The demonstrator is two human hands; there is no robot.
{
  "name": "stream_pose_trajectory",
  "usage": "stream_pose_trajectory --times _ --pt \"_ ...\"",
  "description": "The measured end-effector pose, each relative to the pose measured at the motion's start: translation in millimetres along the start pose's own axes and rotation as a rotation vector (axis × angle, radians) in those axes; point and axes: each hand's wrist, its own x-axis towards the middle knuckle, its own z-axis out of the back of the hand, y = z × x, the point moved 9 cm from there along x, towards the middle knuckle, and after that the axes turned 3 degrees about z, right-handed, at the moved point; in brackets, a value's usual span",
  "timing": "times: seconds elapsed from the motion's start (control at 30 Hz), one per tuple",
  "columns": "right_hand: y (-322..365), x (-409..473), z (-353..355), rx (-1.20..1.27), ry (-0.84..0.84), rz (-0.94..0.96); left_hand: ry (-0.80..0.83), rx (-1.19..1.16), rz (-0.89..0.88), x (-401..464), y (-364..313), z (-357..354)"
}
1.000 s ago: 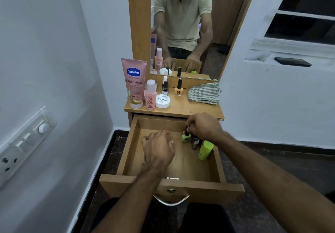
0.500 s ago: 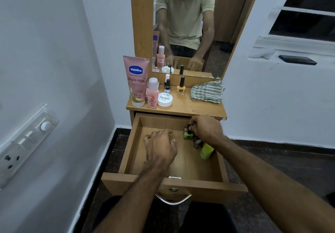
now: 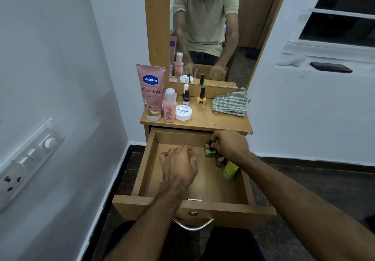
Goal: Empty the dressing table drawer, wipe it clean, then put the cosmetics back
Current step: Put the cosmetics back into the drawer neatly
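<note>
The wooden drawer [image 3: 146,163] is pulled out under the dressing table top [image 3: 205,121]. At its far right corner stand a green nail polish bottle [image 3: 209,152], a brown bottle [image 3: 220,160] and a lime green tube [image 3: 230,170]. My right hand [image 3: 230,145] pinches the black cap of the green nail polish bottle. Over the drawer's middle my left hand [image 3: 178,165] hovers with loosely curled fingers and holds nothing. On the table top stand a pink Vaseline tube [image 3: 151,92], a pink bottle [image 3: 169,106], a white nail polish remover jar [image 3: 183,112], a dark small bottle [image 3: 186,97] and a yellow nail polish [image 3: 201,98].
A striped cloth [image 3: 230,104] lies bunched at the table top's right. A mirror [image 3: 213,29] rises behind the table. A white wall with a switch panel [image 3: 28,163] stands close on the left. A dark phone [image 3: 330,67] lies on the window sill at right.
My right hand has settled onto the green nail polish bottle's cap at the drawer's far right. My left hand has stayed over the drawer's middle.
</note>
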Motion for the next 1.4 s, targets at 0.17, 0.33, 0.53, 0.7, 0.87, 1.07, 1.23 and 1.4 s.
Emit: stream_pose_trajectory --times 0.17,0.33,0.53,0.7,0.87,1.07,1.23,1.4 --pt "1 -2 2 0.011 -0.013 -0.004 0.006 0.002 0.005 0 0 -1" --pt "2 -4 4 0.022 -0.008 0.002 0.018 0.0 0.01 0 0 0" --pt "16 5 37 0.091 -0.115 0.06 0.017 -0.001 0.004 -1 -2 3" --pt "37 41 86 0.161 -0.312 0.084 0.019 0.009 0.006 -2 -5 7" --pt "46 88 90 0.038 -0.127 -0.016 0.033 -0.004 0.021 -3 -3 9" --pt "47 105 93 0.007 -0.105 -0.003 0.045 0.007 0.012 -4 -5 9" --pt "37 99 98 0.159 -0.248 -0.042 0.049 0.015 -0.004 -4 -7 8" --pt "37 88 100 0.212 -0.306 -0.03 0.046 0.017 -0.002 -3 -6 6"
